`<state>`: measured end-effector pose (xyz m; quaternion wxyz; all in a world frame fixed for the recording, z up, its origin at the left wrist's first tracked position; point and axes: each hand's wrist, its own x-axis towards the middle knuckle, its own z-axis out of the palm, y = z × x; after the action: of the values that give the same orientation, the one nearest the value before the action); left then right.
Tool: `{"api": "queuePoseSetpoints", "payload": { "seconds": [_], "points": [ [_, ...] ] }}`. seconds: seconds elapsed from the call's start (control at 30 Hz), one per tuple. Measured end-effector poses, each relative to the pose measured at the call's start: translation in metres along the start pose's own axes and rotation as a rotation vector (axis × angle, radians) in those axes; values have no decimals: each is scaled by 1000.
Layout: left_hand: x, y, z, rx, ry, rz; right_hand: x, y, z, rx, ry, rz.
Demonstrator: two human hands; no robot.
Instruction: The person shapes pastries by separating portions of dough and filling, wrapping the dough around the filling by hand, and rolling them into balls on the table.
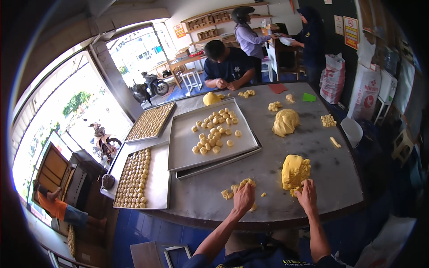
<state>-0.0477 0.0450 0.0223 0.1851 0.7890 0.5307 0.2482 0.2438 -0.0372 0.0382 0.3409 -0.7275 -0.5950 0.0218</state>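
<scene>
Close to the table's near edge, my left hand is closed over small lumps of pale yellow dough; its fingertips are partly hidden behind the back of the hand. My right hand pinches the lower right corner of a big yellow dough block, whose right side is rough and torn. A tiny dough crumb lies on the metal tabletop between my hands. Farther back sits a rounded dough mound. Round dough balls are scattered on a large tray left of centre.
Two trays of dough balls in rows, one nearer and one farther, line the table's left side. Across the table a person handles dough. A green scraper lies at the far right. A white bucket stands beside the right edge.
</scene>
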Motion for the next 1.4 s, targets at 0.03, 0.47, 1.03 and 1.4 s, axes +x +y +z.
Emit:
{"api": "queuePoseSetpoints", "payload": {
  "seconds": [0.03,0.47,1.03,1.4],
  "points": [
    [5,6,13,156,177,77,-1,15,14,48,-51,10],
    [-49,-11,-22,-84,136,-100,-20,30,17,-47,-47,-146],
    [-8,-49,-74,-7,457,-56,-23,2,15,136,-264,91],
    [-44,-119,-41,-215,229,-233,-29,23,34,98,-6,-47]
  ]
}}
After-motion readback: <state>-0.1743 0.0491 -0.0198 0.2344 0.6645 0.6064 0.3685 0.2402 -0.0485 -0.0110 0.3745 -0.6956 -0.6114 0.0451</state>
